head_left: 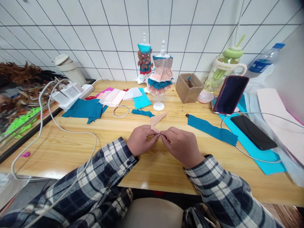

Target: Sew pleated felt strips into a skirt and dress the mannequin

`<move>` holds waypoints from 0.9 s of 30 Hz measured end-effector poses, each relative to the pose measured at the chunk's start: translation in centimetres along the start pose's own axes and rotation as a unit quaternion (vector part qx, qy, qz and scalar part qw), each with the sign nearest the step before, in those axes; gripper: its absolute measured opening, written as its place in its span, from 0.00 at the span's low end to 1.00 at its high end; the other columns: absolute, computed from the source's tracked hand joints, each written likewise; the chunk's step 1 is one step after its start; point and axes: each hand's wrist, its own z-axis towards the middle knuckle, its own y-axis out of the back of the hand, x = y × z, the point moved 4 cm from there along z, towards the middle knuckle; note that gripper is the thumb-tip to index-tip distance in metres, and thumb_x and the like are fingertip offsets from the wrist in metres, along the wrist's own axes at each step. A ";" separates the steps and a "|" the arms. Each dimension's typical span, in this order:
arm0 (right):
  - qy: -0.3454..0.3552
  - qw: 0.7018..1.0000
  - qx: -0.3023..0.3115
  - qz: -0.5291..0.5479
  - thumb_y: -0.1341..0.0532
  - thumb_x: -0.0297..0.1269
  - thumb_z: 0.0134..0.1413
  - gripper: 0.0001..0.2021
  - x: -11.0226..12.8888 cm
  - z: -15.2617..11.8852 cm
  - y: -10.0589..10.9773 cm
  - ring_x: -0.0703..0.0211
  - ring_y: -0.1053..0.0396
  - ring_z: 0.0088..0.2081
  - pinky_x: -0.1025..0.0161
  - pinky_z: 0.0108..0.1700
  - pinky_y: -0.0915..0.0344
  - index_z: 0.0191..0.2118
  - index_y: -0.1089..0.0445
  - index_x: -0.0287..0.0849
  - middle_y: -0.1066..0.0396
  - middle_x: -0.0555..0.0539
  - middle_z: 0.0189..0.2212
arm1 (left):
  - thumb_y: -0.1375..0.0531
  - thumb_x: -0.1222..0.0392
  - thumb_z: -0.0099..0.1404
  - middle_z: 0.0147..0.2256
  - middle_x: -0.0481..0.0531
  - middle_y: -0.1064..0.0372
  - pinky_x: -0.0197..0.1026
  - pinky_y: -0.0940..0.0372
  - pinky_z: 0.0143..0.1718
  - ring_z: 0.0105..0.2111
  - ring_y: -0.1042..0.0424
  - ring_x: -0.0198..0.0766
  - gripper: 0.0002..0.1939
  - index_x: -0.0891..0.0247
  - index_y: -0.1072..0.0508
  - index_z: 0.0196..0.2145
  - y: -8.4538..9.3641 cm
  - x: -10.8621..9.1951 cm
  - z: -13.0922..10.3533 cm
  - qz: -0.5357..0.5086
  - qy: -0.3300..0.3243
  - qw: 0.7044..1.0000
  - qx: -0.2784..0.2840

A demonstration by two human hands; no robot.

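Observation:
My left hand point(142, 140) and my right hand point(182, 146) meet fingertip to fingertip above the front of the table. Between them they pinch a small peach crepe paper strip point(158, 119), whose pointed end sticks up past the left fingers. Just beyond it lies a torn teal paper scrap point(143, 112). Right of my right hand is a longer teal paper strip point(212, 129) with a small dark object at its far end. Straight ahead stands a mini dress form point(162, 71) in a peach bodice and a fringed teal and peach skirt.
A second dress form point(144, 63) stands behind. Folded teal paper point(83, 109), a white ring point(121, 111) and a power strip point(74, 95) are leftward. Rightward are a cardboard box point(189, 90), a pink bowl point(205, 97), a propped phone point(230, 95) and a flat phone point(253, 132). Cables cross both sides.

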 end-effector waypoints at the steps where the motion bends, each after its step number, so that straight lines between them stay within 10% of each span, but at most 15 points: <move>1: -0.003 1.000 -0.005 -0.003 0.44 0.37 0.62 0.12 0.1 0.0 0.0 0.64 0.37 0.25 0.62 0.26 0.56 0.28 0.30 0.43 0.31 0.51 0.23 | 0.42 0.60 0.62 0.33 0.52 0.21 0.37 0.34 0.37 0.34 0.24 0.39 0.09 0.60 0.20 0.33 0.1 -0.1 0.0 0.010 -0.008 1.000 -0.010; 27: -0.139 0.956 0.013 0.260 0.38 0.32 0.49 0.03 -1.2 0.4 -0.8 0.66 0.37 0.23 0.67 0.27 0.45 0.26 0.28 0.42 0.31 0.53 0.22 | 0.39 0.63 0.58 0.26 0.49 0.22 0.32 0.33 0.30 0.27 0.24 0.33 0.05 0.62 0.23 0.26 0.8 -1.0 0.0 -0.041 -0.034 0.997 -0.060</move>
